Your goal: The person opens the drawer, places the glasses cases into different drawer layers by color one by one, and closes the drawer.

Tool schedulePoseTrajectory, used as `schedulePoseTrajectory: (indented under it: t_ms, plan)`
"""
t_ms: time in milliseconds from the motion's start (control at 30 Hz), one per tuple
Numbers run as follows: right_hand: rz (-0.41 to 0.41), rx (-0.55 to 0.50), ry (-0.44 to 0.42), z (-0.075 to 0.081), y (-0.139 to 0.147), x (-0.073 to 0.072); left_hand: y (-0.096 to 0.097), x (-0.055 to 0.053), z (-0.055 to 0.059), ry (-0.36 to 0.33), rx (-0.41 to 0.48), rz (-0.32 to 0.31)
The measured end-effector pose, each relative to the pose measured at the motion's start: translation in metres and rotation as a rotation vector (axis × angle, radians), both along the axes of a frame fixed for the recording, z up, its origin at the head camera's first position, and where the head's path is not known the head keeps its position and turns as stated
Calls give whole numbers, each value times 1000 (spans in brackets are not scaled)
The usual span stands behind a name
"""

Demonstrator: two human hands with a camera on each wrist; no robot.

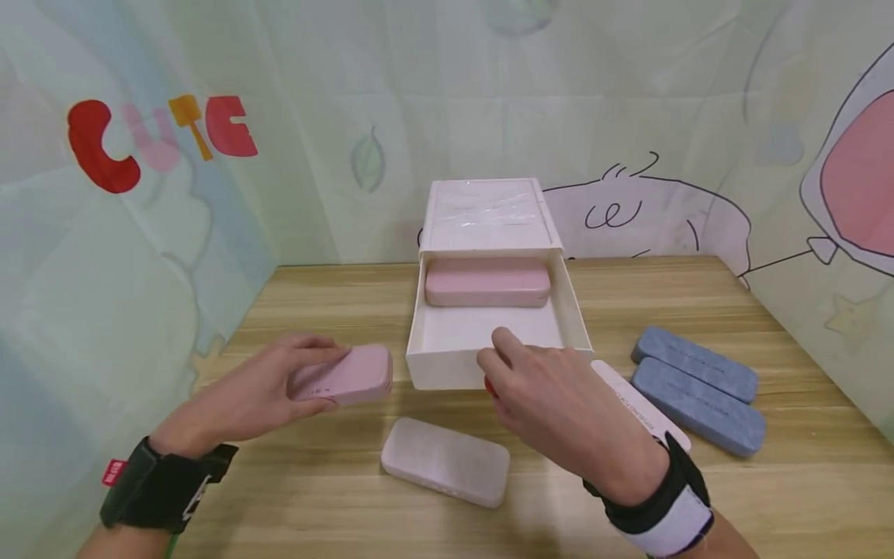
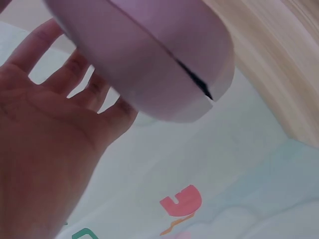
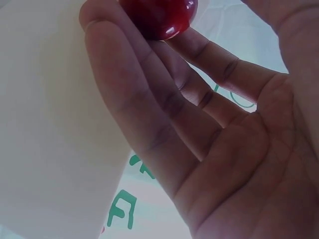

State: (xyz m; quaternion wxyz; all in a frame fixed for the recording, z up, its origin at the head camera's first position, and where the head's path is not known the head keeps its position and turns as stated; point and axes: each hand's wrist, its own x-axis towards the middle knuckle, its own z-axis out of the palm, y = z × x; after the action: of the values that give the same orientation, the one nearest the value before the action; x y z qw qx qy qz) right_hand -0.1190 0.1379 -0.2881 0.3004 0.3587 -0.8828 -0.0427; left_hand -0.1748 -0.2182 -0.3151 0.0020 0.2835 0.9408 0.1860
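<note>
My left hand [image 1: 261, 388] grips a pink glasses case [image 1: 359, 374] above the table, thumb on the near side and fingers over the far side. In the left wrist view, a dark gap shows along the seam of this pink case [image 2: 149, 55]. At the front of a pulled-out white drawer [image 1: 450, 369], my right hand [image 1: 559, 404] has its fingers bent about a red knob [image 3: 162, 15]; the head view mostly hides that knob. Inside the drawer, a second pink glasses case [image 1: 487, 283] lies across the back.
The drawer's white box [image 1: 489, 213] stands near the back wall. A pale grey glasses case [image 1: 445, 462] lies in front. On the right are two blue cases [image 1: 698, 407] and a white lettered case [image 1: 632, 400], partly behind my right hand. A printed cloth [image 1: 335, 116] encloses the table [image 1: 328, 303].
</note>
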Motion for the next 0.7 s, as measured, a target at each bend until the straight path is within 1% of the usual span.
schedulePoseTrajectory:
  t_ms: [100,267,367,533,700]
  plan:
    - [-1,0,-1,0,0,0,1,1,3,7,-2,-1]
    - [7,-15,-13,0,0,0,2,4,7,-8,0,6]
    - [13,-18,-2,-1,0,0,3,6,8,-9,-2,9]
    - [17,-25,6,-1,0,-1,4,8,10,8,-10,20]
    - [16,-22,8,-1,0,-1,5,9,12,43,-16,21]
